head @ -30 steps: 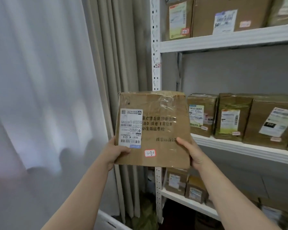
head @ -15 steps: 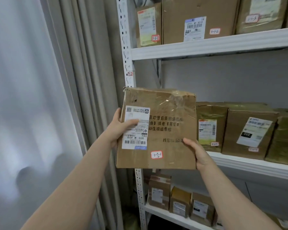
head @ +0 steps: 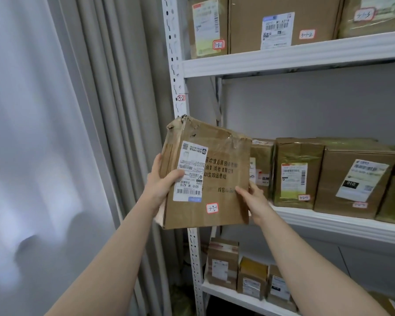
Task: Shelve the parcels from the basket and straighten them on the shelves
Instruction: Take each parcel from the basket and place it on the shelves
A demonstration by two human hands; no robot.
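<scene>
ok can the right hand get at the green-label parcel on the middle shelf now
Probably not yet: the right hand grips the held box. The green-label parcel stands just beyond, its front unblocked, so once freed, likely yes.

The parcel (head: 214, 179) no longer faces flat on — it is turned and tilted, its taped left side now showing, its right edge swung in over the middle shelf (head: 328, 222) and covering part of the end box (head: 261, 165) there; the left hand (head: 162, 183) sits higher on the left edge than a second ago, thumb across the label (head: 191, 172); the right hand (head: 255, 199) holds closer to the shelf.
</scene>
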